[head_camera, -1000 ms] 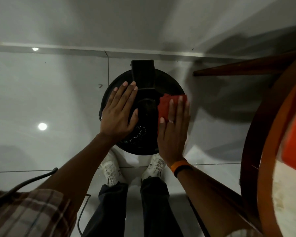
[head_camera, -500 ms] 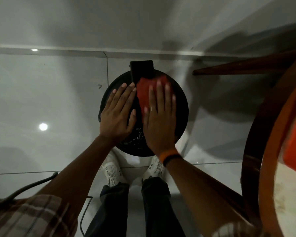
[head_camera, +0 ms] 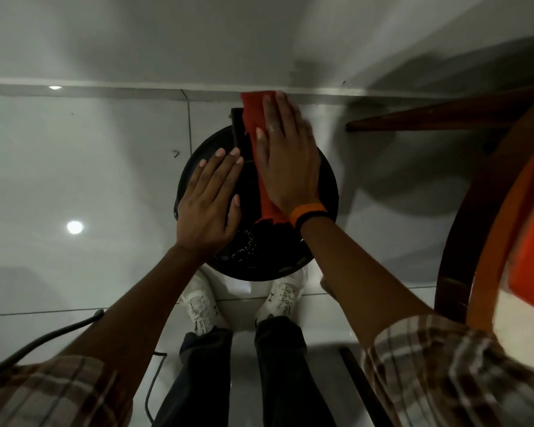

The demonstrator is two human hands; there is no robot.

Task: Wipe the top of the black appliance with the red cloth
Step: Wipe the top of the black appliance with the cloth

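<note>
A round black appliance stands on the floor just in front of my feet, with a black block sticking out at its far edge. My right hand lies flat on the red cloth, pressing it onto the far part of the top and over that block. The cloth reaches past my fingertips and trails back under my palm to the wrist. My left hand rests flat on the left half of the top, fingers spread, holding nothing. Both hands hide most of the top.
Glossy white floor tiles run to a white wall right behind the appliance. A wooden piece of furniture with an orange surface stands close on the right. A black cable lies on the floor at lower left.
My right hand has slid the red cloth from the right side of the top across to the middle and then forward to the far edge. My left hand has stayed put.
</note>
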